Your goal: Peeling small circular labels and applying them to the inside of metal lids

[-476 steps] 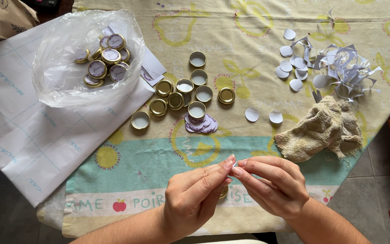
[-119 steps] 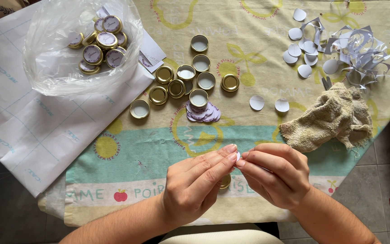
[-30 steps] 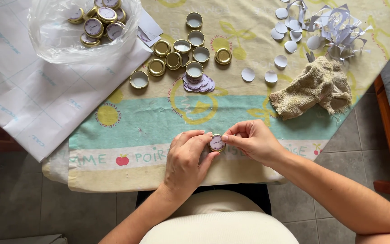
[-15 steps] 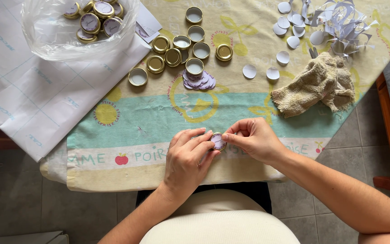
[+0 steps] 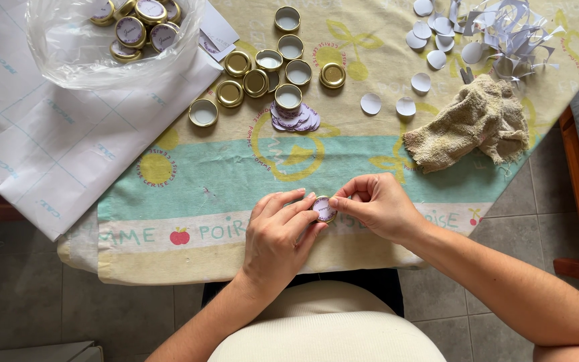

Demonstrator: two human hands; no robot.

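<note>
At the near edge of the worktop (image 5: pixel 169 201), the left hand (image 5: pixel 277 238) and right hand (image 5: pixel 378 206) pinch one small round gold lid (image 5: pixel 324 208) with a pale paper sticker, fingertips tight around its rim. Behind lie shiny lids (image 5: pixel 256 82) and a rough cloth (image 5: pixel 467 124).

The tabletop (image 5: pixel 189 194) wears a yellow and green cloth with fruit pictures. A big white paper sheet (image 5: pixel 41 141) lies on its left part, with a clear plastic bag (image 5: pixel 88 57) of lids on top. Small round gold metal lids (image 5: pixel 263 70) sit in a bunch near the middle. White paper circles (image 5: pixel 397 104) lie beside a crumpled tan rag (image 5: pixel 470 124). Cut paper scraps (image 5: pixel 517 33) pile up behind the rag.
</note>
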